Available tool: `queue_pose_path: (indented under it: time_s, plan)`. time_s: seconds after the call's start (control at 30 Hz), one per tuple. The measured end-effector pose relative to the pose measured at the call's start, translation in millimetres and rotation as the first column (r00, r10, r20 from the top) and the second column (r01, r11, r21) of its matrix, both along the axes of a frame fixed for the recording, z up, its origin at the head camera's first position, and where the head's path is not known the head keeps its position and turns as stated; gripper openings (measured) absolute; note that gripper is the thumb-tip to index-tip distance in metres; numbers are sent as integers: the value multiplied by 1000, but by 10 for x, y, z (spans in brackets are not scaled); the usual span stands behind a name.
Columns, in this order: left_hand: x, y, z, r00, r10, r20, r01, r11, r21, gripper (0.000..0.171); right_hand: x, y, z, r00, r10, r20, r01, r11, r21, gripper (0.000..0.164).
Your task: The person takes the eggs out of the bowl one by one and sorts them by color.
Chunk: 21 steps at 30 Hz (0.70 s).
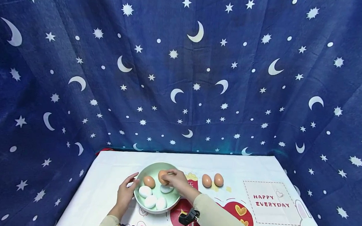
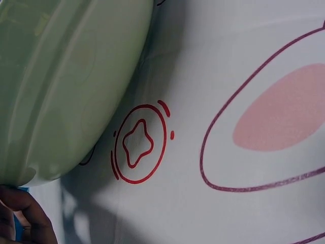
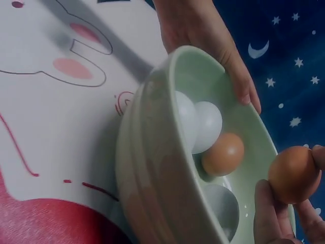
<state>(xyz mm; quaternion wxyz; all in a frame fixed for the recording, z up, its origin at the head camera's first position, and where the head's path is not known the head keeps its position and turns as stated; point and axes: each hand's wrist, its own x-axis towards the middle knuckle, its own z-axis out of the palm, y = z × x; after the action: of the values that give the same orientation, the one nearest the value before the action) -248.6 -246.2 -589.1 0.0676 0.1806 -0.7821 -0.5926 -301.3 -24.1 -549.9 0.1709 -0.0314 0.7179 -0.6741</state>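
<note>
The right hand (image 1: 177, 180) pinches a brown egg (image 1: 162, 177) between thumb and fingertips, its grip only as wide as the egg, and holds it above the right part of a pale green bowl (image 1: 153, 168). Just below the grip, partly covered by the fingers in the head view, lies a white egg (image 1: 166, 188) inside the bowl. Left of the grip, also in the bowl, sits a second brown egg (image 1: 149, 181), with another white egg (image 1: 145, 191) right beside it, nearer the person. Nearer still, two more white eggs (image 1: 150, 201) lie side by side below the grip. Farther left, across the bowl from the held egg, the left hand (image 1: 125, 194) grips the bowl's rim, with the thumb over the edge. To the right of the grip, outside the bowl, two brown eggs (image 1: 206, 180) rest near each other on the white printed tablecloth (image 1: 110, 170). Farther right, the cloth carries the red words "HAPPY EVERYDAY" (image 1: 271, 201) in a dashed frame. Behind the right hand, a black strap (image 1: 188, 218) shows at the beige sleeve (image 1: 217, 212). Beyond everything hangs a dark blue curtain (image 1: 179, 69) with white moons and stars.
</note>
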Motion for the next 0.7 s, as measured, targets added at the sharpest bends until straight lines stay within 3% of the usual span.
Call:
queue_pose_path:
  time_s: [0.53,0.7]
  plan:
    - [18,1,20,1000,3,8,-3,999,-33,45,415,359,126,996,89,33,-85,992,-94,44]
    - [14,-3,-7,1000,6,11,-6,1000,-25,48,519,468,158,994,83,65,-76,991,-115,44]
